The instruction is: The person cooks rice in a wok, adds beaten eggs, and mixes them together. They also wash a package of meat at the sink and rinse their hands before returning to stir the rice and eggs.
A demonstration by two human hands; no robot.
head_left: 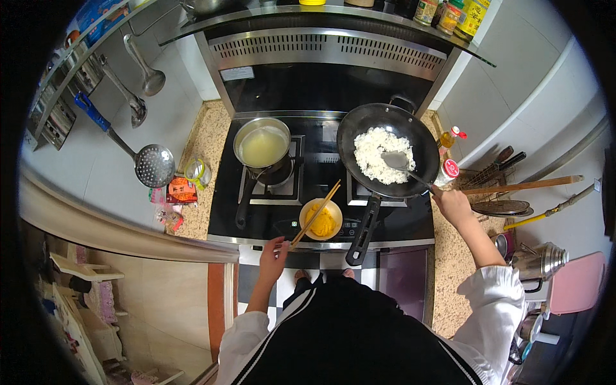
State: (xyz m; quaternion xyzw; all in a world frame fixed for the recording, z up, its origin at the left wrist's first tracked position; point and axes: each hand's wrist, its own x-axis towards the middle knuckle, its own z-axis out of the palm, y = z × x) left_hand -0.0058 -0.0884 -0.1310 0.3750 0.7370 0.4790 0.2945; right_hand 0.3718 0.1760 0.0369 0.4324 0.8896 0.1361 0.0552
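My right hand (453,208) grips the handle of a cooking spatula (397,160), whose blade rests on white cooked rice (378,149). The rice lies in a black wok (423,168) on the right burner, its long handle pointing towards me. A pair of wooden chopsticks (321,206) rests across a small bowl (304,211) of yellow, scrambled-looking egg (323,224) at the cooktop's front. Close to the chopsticks' near ends is my left hand (273,258), fingers loosely bent and apart, with nothing visible in it.
A saucepan (238,139) of pale yellowish liquid stands at the left burner. On the right counter are an oil bottle (447,139) and a red-lidded jar (449,169). A skimmer (155,165) and ladles hang left. A glass shelf (317,10) with jars spans above.
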